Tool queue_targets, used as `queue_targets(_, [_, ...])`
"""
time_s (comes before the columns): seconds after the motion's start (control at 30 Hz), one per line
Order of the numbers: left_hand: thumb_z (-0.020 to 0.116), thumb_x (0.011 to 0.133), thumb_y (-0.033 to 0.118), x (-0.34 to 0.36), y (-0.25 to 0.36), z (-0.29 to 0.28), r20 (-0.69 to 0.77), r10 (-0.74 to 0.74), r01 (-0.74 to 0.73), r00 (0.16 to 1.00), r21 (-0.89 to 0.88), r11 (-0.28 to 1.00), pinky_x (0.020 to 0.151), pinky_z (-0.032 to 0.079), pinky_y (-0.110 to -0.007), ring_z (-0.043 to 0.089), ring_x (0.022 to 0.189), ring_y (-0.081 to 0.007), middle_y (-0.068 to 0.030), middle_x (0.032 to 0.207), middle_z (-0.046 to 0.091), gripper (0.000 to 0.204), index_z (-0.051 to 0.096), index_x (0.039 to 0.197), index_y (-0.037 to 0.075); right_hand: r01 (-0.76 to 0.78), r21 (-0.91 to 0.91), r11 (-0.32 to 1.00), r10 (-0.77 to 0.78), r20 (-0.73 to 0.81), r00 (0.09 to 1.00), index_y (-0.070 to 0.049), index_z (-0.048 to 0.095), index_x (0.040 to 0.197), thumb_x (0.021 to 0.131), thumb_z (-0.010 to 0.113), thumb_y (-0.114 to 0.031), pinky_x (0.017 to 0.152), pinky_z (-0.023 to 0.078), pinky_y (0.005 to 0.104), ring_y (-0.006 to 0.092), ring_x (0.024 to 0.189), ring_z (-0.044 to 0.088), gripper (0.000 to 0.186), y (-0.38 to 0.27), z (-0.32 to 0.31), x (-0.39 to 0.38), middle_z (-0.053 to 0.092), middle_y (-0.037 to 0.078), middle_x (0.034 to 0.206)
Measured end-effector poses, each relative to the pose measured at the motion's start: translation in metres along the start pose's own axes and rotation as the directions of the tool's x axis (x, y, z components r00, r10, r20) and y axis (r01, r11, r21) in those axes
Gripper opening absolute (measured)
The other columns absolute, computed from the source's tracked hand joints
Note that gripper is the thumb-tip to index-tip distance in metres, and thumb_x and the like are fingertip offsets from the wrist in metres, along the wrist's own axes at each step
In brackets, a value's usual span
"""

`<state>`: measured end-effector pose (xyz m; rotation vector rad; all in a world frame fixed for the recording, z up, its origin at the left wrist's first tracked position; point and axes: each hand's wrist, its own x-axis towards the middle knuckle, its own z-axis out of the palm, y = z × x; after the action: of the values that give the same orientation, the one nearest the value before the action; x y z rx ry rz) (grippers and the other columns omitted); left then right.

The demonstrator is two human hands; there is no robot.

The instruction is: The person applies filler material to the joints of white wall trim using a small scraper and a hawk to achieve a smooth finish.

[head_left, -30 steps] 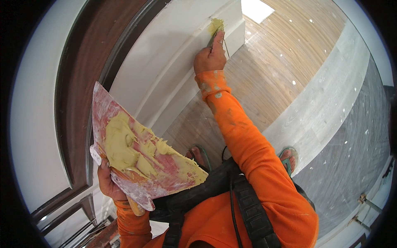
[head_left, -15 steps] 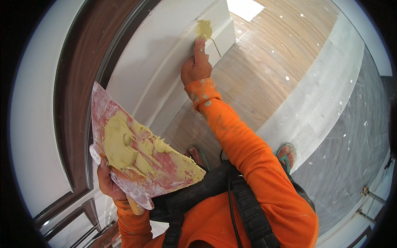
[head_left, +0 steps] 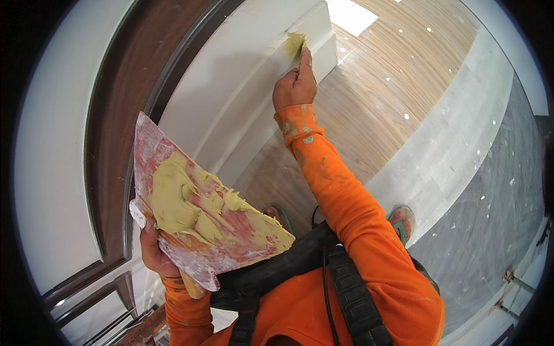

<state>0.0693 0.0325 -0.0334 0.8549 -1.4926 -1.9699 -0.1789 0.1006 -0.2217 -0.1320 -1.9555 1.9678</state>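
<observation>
My left hand [head_left: 154, 251] is closed on a putty board [head_left: 222, 262], held tilted at the lower left. Its pinkish, white-smeared face carries a thick spread of yellow putty [head_left: 173, 199], and a wooden handle [head_left: 191, 284] sticks out below. My right hand [head_left: 294, 89] reaches up to the white moulded trim [head_left: 242, 101]. It is closed with the index finger stretched along a thin scraper [head_left: 298, 57], seen almost edge-on and largely hidden by the fingers. Just beyond the fingertip, a yellow putty patch [head_left: 293, 42] lies on the trim near its end.
A dark brown door frame [head_left: 115, 115] stands at the left beside a white panel [head_left: 55, 144]. Wood-look flooring [head_left: 381, 86] with white specks spreads to the right, crossed by a pale strip [head_left: 444, 144]. My sandalled feet [head_left: 401, 222] stand below the arms. A metal bracket [head_left: 513, 278] is at the lower right.
My right hand has shifted slightly across the trim, and the yellow patch looks smoother and thinner. The scraper's dark edge line beside the finger has swung in close to it. The board stays held.
</observation>
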Motion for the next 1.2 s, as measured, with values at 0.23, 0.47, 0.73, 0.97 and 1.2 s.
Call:
queue_targets(0.23, [0.038, 0.086, 0.028, -0.002, 0.0, 0.002, 0.03, -0.001, 0.005, 1.0, -0.102, 0.995, 0.086, 0.049, -0.041, 0.058, 0.099, -0.0277, -0.0181, 0.114, 0.055, 0.045, 0.047, 0.119, -0.002, -0.048, 0.059, 0.997, 0.048, 0.005, 0.999, 0.005, 0.04, 0.125, 0.083, 0.037, -0.001, 0.099, 0.034, 0.0329, 0.0338, 0.118, 0.043, 0.043, -0.007, 0.005, 0.004, 0.043, 0.024, 0.127])
queue_targets(0.47, [0.038, 0.086, 0.027, 0.003, -0.002, 0.0, 0.094, -0.023, 0.033, 0.995, -0.099, 0.995, 0.09, 0.046, -0.043, 0.057, 0.102, -0.0292, -0.0183, 0.116, 0.053, 0.046, 0.046, 0.12, -0.002, -0.016, -0.019, 1.0, 0.018, 0.127, 0.992, 0.005, 0.042, 0.124, 0.085, 0.037, -0.002, 0.099, 0.035, 0.0325, 0.0329, 0.117, 0.044, 0.04, -0.006, -0.004, -0.01, 0.045, 0.024, 0.126])
queue_targets(0.73, [0.038, 0.085, 0.027, 0.004, -0.005, 0.002, 0.032, -0.007, 0.009, 0.999, -0.048, 0.999, 0.09, 0.046, -0.043, 0.056, 0.103, -0.0291, -0.0183, 0.117, 0.052, 0.047, 0.044, 0.121, -0.003, 0.036, 0.023, 0.999, -0.036, 0.0, 0.999, 0.005, 0.043, 0.124, 0.085, 0.038, -0.001, 0.098, 0.036, 0.032, 0.0328, 0.117, 0.045, 0.039, -0.002, -0.006, 0.007, 0.044, 0.024, 0.126])
queue_targets(0.97, [0.039, 0.086, 0.027, 0.0, -0.001, 0.011, 0.025, -0.006, 0.008, 1.0, -0.066, 0.998, 0.089, 0.047, -0.041, 0.057, 0.101, -0.0278, -0.0182, 0.115, 0.054, 0.047, 0.046, 0.12, -0.004, 0.119, -0.068, 0.99, -0.109, 0.139, 0.984, 0.005, 0.042, 0.124, 0.084, 0.039, -0.001, 0.098, 0.036, 0.0331, 0.0331, 0.115, 0.045, 0.04, -0.004, -0.008, -0.017, 0.044, 0.024, 0.126])
queue_targets(1.2, [0.038, 0.088, 0.025, 0.003, -0.005, 0.0, 0.074, 0.033, -0.026, 0.997, -0.092, 0.995, 0.089, 0.047, -0.041, 0.057, 0.101, -0.0272, -0.0197, 0.115, 0.053, 0.045, 0.045, 0.119, -0.006, -0.595, 0.445, 0.67, 0.597, 0.155, 0.787, 0.004, 0.048, 0.116, 0.08, 0.049, -0.007, 0.065, 0.055, 0.0354, 0.0263, 0.08, 0.06, 0.038, 0.001, -0.046, 0.037, 0.055, 0.019, 0.106])
